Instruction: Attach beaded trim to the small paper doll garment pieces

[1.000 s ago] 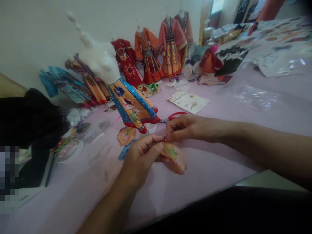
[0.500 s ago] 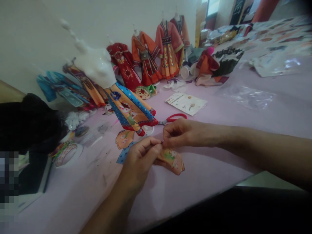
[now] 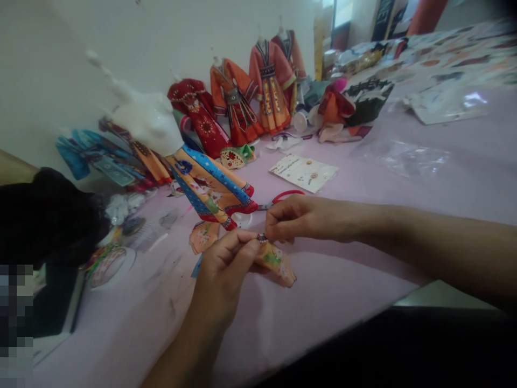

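Note:
My left hand is closed in a pinch on a small orange floral cloth piece, which hangs out to the right below the fingertips. A narrow dark-red and white trim shows at its upper edge. Close beside that trim, my right hand is curled with thumb and forefinger together; whatever it grips is too small to make out. Red-handled scissors lie just behind the right hand. Past the left hand stands a white doll bust wearing an orange and blue skirt.
Another floral cloth piece and a blue scrap lie by the left hand. A tape roll is at the left. Several dressed doll forms, including one in a red dress, line the wall. A printed card lies beyond the scissors.
My right fingertips have drawn slightly away from the left ones, so more of the trim shows. The left hand keeps its pinch on the cloth. The whole view has shifted a little.

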`<action>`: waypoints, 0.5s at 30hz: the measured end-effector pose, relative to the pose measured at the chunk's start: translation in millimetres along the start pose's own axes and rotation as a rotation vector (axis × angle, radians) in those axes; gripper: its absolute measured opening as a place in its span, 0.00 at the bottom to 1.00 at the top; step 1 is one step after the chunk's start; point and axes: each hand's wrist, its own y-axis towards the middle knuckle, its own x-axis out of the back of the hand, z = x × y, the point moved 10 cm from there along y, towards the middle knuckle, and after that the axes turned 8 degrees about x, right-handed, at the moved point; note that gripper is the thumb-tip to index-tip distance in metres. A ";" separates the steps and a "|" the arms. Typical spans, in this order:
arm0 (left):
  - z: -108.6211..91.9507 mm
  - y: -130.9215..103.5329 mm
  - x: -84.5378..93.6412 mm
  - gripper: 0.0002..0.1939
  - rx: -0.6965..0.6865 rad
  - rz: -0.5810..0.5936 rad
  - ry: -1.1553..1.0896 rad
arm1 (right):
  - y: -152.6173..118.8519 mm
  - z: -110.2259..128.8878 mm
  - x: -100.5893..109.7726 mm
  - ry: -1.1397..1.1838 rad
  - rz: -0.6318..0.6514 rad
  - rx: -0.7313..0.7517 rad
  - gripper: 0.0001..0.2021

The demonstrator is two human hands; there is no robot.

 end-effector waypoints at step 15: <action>3.4 0.3 -4.0 0.05 0.040 0.013 -0.068 | 0.4 6.8 -4.1 0.003 -0.003 0.031 0.07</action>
